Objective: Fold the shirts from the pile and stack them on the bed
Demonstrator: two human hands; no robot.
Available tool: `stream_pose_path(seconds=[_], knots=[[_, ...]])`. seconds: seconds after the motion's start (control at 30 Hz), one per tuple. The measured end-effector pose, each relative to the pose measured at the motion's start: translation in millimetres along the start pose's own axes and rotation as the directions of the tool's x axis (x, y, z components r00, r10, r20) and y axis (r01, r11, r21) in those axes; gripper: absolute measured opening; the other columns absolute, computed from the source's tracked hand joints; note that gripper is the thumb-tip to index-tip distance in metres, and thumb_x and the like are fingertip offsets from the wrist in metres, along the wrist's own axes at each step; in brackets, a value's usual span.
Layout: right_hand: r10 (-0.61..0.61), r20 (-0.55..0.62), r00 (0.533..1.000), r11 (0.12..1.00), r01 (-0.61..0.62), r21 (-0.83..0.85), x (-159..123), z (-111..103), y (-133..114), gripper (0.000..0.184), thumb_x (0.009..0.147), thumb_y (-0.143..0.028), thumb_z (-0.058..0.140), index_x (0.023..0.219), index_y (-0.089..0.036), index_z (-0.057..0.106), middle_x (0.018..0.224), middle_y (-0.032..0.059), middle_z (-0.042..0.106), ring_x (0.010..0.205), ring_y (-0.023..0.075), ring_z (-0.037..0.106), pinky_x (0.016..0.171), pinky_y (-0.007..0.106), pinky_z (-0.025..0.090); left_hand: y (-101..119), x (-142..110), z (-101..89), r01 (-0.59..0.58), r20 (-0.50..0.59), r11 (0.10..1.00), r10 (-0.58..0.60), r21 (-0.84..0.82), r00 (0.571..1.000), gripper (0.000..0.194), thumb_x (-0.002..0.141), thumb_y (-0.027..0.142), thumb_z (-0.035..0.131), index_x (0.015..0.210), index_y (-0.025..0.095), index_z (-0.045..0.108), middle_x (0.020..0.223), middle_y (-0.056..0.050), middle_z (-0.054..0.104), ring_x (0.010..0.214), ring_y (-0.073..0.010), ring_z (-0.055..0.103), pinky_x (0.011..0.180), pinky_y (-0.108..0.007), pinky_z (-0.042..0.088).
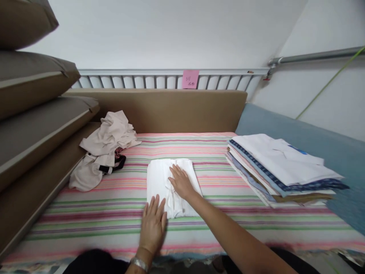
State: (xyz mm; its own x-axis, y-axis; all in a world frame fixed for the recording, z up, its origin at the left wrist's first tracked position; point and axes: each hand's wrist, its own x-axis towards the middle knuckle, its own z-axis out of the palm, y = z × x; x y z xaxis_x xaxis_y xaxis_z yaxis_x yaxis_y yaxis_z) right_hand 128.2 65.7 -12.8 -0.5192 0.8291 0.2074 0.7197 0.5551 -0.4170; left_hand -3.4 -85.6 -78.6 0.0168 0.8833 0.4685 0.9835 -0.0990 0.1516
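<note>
A white garment (pixel 157 171), folded into a flat rectangle, lies in the middle of the striped sheet (pixel 111 207). My right hand (pixel 182 182) rests on its upper middle with the fingers stretched out. At the lower left corner of the garment, my left hand (pixel 153 222) lies flat, its fingertips touching the cloth and its fingers spread. A loose tie or strip of white fabric shows near the garment's middle, partly under my right hand. On my left wrist is a silver bracelet (pixel 139 263).
To the right stands a stack of folded clothes (pixel 285 163), white on top. Crumpled pale garments (pixel 110 137) with a black strap lie at the left, beside several stacked brown cushions (pixel 34 125). A pink note (pixel 190 79) hangs on the radiator (pixel 137 82) behind the brown panel (pixel 176 110).
</note>
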Motion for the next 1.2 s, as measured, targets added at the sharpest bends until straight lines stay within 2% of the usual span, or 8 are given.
stream_pose_path(seconds=[0.23,0.4,0.57,0.7,0.77,0.83,0.93,1.2], knots=[[-0.007,0.108,0.994,0.999,0.011,-0.044,31.7,33.2,5.5,0.058,0.093,-0.049,0.029,0.141,-0.016,0.032,0.149,0.01,0.025,0.139,0.0217,0.014,0.112,0.045,0.01,0.2,-3.7,6.1,-0.007,-0.042,0.999,0.008,0.035,0.999,0.052,0.086,0.022,0.045,0.137,0.027,0.035,0.144,-0.006,0.038,0.134,-0.0256,0.032,0.102,-0.047,0.036],[-0.042,0.081,0.996,0.999,0.044,-0.016,36.3,52.0,13.0,0.055,0.091,-0.049,0.036,0.139,-0.021,0.037,0.148,0.0093,0.027,0.138,0.0228,0.018,0.112,0.046,0.01,0.0,-4.4,8.9,0.01,-0.057,1.0,-0.01,0.005,0.998,0.055,0.084,0.02,0.047,0.137,0.026,0.035,0.144,-0.008,0.037,0.135,-0.0268,0.03,0.104,-0.048,0.033],[-0.042,0.083,0.996,0.999,0.039,0.038,36.3,39.3,6.7,0.052,0.09,-0.045,0.04,0.137,-0.021,0.04,0.147,0.0098,0.031,0.137,0.023,0.021,0.111,0.046,0.015,-5.0,-7.0,15.8,-0.013,-0.101,0.999,0.008,-0.046,0.995,0.054,0.084,0.02,0.047,0.136,0.027,0.037,0.141,-0.008,0.043,0.131,-0.0262,0.036,0.102,-0.049,0.036],[-0.032,-0.059,0.998,0.982,0.043,0.185,17.1,17.4,9.2,0.047,0.091,-0.042,0.037,0.132,-0.021,0.046,0.145,0.0079,0.035,0.136,0.021,0.026,0.111,0.042,0.022,-20.1,-6.8,21.2,0.065,-0.103,0.943,-0.104,-0.325,0.989,0.044,0.086,0.027,0.045,0.129,0.026,0.046,0.134,-0.008,0.052,0.125,-0.0249,0.046,0.099,-0.048,0.04],[0.013,-0.219,0.976,0.962,0.048,0.27,0.5,5.7,20.9,0.043,0.091,-0.04,0.038,0.127,-0.022,0.052,0.142,0.0069,0.041,0.133,0.019,0.032,0.11,0.038,0.025,-30.9,1.4,17.4,0.222,-0.04,0.818,-0.286,-0.531,0.957,0.039,0.087,0.033,0.042,0.123,0.022,0.052,0.13,-0.01,0.055,0.121,-0.0246,0.049,0.1,-0.046,0.041],[0.147,-0.321,0.935,0.936,-0.027,0.35,-15.1,-6.9,38.9,0.039,0.089,-0.036,0.04,0.12,-0.02,0.057,0.134,0.0077,0.05,0.127,0.0182,0.041,0.108,0.034,0.03,-41.5,18.2,8.7,0.39,0.067,0.624,-0.476,-0.678,0.877,0.04,0.084,0.04,0.044,0.114,0.017,0.057,0.123,-0.012,0.059,0.116,-0.0259,0.053,0.101,-0.045,0.039],[0.382,-0.332,0.862,0.877,-0.225,0.424,-26.6,-26.6,68.1,0.036,0.088,-0.03,0.038,0.112,-0.017,0.062,0.119,0.0106,0.061,0.113,0.0199,0.053,0.1,0.033,0.038,-55.2,57.3,-4.9,0.511,0.198,0.414,-0.598,-0.753,0.777,0.039,0.075,0.045,0.054,0.099,0.016,0.062,0.108,-0.011,0.065,0.106,-0.0263,0.057,0.1,-0.042,0.039],[0.526,-0.241,0.816,0.83,-0.43,0.354,19.6,-39.4,98.1,0.026,0.086,-0.032,0.043,0.095,-0.021,0.065,0.094,0.0048,0.07,0.09,0.0188,0.062,0.077,0.027,0.044,-80.4,149.3,11.6,0.638,0.242,0.367,-0.708,-0.677,0.664,0.034,0.068,0.046,0.053,0.07,0.014,0.063,0.06,-0.004,0.063,0.063,-0.0207,0.06,0.06,-0.033,0.046]])
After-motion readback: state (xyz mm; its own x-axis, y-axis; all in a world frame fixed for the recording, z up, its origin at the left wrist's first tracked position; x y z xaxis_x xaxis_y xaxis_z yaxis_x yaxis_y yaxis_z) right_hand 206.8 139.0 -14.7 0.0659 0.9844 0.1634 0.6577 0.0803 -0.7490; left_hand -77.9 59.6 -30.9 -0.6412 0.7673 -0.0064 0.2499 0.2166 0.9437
